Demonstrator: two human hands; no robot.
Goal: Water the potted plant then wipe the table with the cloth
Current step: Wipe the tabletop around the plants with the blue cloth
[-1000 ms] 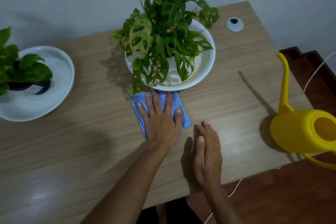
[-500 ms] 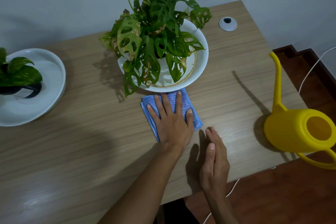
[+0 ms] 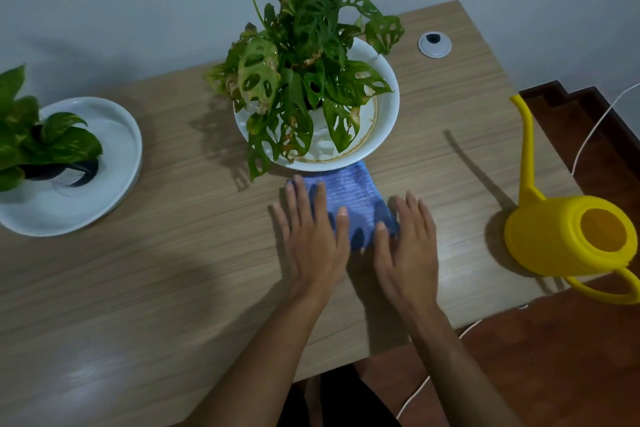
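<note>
A potted plant (image 3: 304,55) with holed green leaves stands in a white dish (image 3: 388,107) at the middle back of the wooden table (image 3: 173,270). Just in front of the dish lies a folded blue cloth (image 3: 353,194). My left hand (image 3: 311,232) lies flat with straight fingers on the cloth's left part. My right hand (image 3: 408,246) lies flat beside it, its thumb and inner fingers on the cloth's right edge. A yellow watering can (image 3: 568,239) stands at the table's right edge, its spout pointing up and away.
A second plant (image 3: 31,139) sits in a white dish (image 3: 117,163) at the left edge. A round cable grommet (image 3: 434,44) is at the back right. The table's right corner ends near the can; a white cord (image 3: 595,125) runs over the brown floor.
The cloth and my left hand have slid right along the dish's front. My right hand has come forward from the table onto the cloth's right edge.
</note>
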